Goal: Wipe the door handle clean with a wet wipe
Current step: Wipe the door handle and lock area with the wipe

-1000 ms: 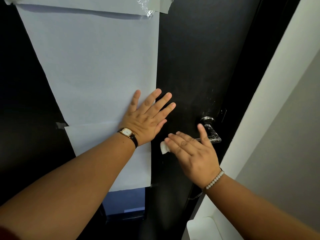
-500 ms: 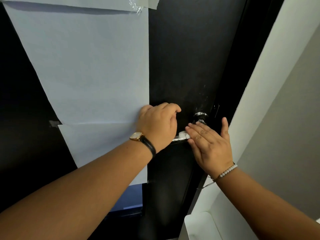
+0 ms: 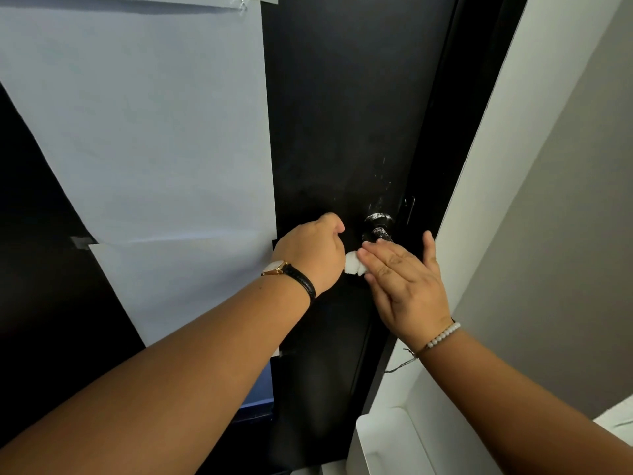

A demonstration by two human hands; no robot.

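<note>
Now that the left hand (image 3: 313, 255) has curled closed over the lever, the flat, open right hand (image 3: 402, 279) presses the wet wipe (image 3: 352, 264) along the door handle (image 3: 376, 228) — wiping is underway, centre frame.

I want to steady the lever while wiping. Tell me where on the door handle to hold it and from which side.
Hold the free end of the door handle, away from its round base, coming from the left as the left hand does. The lever runs leftward from the base, so that end lies clear, and the right hand with the wet wipe works nearer the base.
</note>
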